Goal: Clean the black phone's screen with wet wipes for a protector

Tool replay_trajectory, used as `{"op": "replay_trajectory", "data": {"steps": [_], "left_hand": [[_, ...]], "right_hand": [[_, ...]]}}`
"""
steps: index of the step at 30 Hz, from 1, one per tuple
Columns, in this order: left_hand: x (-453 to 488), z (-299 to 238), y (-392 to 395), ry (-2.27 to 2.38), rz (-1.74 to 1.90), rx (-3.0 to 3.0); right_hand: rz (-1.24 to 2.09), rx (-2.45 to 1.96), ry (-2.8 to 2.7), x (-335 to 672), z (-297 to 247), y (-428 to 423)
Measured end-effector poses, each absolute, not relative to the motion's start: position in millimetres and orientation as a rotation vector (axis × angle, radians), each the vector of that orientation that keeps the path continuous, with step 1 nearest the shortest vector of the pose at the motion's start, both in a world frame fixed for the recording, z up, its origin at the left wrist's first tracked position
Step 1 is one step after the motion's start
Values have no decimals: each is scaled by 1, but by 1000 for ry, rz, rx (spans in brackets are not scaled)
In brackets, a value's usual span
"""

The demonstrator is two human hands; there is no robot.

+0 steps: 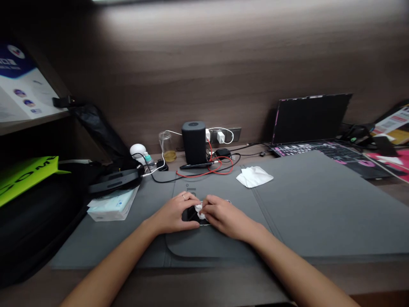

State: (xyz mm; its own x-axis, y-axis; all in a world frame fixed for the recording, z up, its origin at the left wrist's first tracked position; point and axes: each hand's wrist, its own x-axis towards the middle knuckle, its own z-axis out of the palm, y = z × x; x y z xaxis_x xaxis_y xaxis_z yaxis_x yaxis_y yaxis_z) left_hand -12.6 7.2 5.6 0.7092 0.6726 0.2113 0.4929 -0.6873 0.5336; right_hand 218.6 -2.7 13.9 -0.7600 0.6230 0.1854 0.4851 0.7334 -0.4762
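A dark smartphone [191,213] lies flat on the grey mat [223,183], its length running left to right. Around its left end my left hand [174,214] is curved, thumb at the near edge and fingers at the far edge, holding it. A crumpled white tissue [200,211] is pinched in the fingers of my right hand [226,216] and pressed on the phone's screen. That hand hides most of the phone's right end. Farther off to the right, a flat folded tissue [254,176] rests on the mat.
Behind the hands stand a black speaker [194,143] and a glass jar [167,147], with a red cable [194,175] looping in front. At left are a tissue pack [113,205] and a black bag [38,217]. An open laptop [313,119] stands at back right.
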Motion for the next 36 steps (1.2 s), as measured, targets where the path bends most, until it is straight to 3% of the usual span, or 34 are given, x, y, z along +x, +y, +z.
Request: {"op": "replay_trajectory", "data": {"steps": [19, 36], "left_hand": [[-11, 4, 6, 938, 559, 2486], [-14, 0, 7, 974, 537, 2477]], "right_hand": [[564, -609, -2620, 204, 13, 0], [508, -854, -2622, 209, 14, 0]]}}
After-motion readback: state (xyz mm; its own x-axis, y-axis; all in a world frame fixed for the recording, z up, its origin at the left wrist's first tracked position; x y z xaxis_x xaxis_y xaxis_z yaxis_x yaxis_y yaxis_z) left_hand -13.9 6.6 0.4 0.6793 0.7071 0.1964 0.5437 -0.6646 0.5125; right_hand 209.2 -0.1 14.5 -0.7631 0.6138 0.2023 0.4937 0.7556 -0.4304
